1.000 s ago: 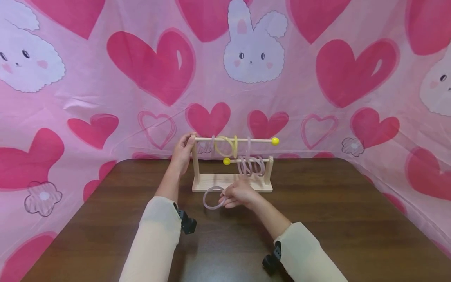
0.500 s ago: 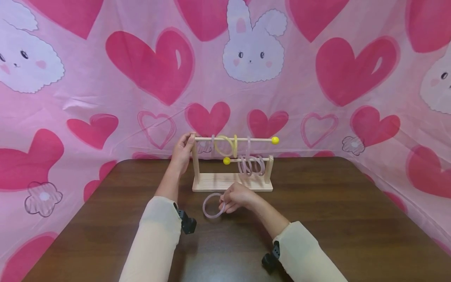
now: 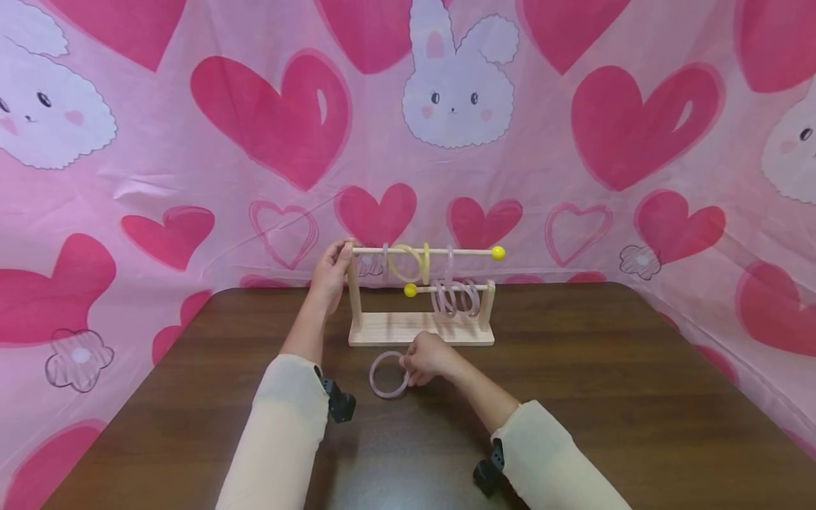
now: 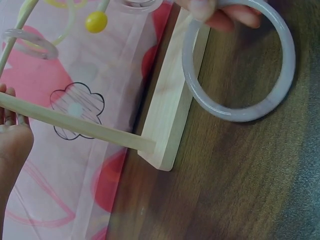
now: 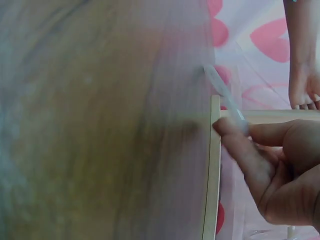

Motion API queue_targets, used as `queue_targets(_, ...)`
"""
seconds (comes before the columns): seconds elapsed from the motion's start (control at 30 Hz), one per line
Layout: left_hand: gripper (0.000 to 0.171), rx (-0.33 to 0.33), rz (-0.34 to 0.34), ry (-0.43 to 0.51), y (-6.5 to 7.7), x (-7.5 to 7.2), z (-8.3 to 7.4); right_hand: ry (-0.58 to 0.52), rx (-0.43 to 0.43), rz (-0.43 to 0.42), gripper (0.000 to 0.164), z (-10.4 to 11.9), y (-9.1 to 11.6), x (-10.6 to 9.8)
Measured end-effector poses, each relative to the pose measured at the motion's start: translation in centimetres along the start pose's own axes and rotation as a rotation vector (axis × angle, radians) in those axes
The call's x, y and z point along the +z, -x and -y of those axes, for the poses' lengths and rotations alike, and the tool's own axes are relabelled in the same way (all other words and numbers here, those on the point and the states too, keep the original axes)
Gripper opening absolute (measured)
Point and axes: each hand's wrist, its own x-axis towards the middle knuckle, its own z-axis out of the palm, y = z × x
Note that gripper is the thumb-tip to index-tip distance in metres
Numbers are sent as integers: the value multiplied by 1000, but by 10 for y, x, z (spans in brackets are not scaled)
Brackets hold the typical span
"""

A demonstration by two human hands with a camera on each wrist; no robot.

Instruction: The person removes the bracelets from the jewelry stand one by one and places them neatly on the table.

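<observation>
In my right hand (image 3: 430, 358), a pale lavender bangle (image 4: 239, 114) is pinched by its edge between thumb and fingers, in front of the rack. The right wrist view shows the same bangle (image 5: 223, 91) nearly edge-on. My left hand (image 3: 329, 276) grips the top of the left post of a wooden bangle rack (image 3: 389, 329). From the upper bar hang yellow bangles (image 3: 426, 263) and lavender bangles (image 3: 449, 263). Several more lavender bangles (image 3: 473, 301) cluster on the lower bar, near its right post.
A dark brown wooden table (image 3: 223, 418) lies under the rack. Yellow balls cap the free ends of the upper bar (image 3: 499, 253) and lower bar (image 3: 411, 290). Behind stands a pink cloth (image 3: 376, 142) with hearts and rabbits. A small black camera sits on each wrist.
My right hand has come slightly down and toward me with the lavender bangle, away from the rack's base. My left hand stays on the post.
</observation>
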Motion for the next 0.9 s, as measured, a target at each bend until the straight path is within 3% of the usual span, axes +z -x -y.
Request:
queue_targets(0.17, 33, 3, 0, -5, 0, 0, 0, 128, 10, -28, 18, 2, 2, 0)
queue_targets(0.9, 20, -6, -7, -4, -2, -2, 2, 179, 22, -29, 20, -9, -2, -5)
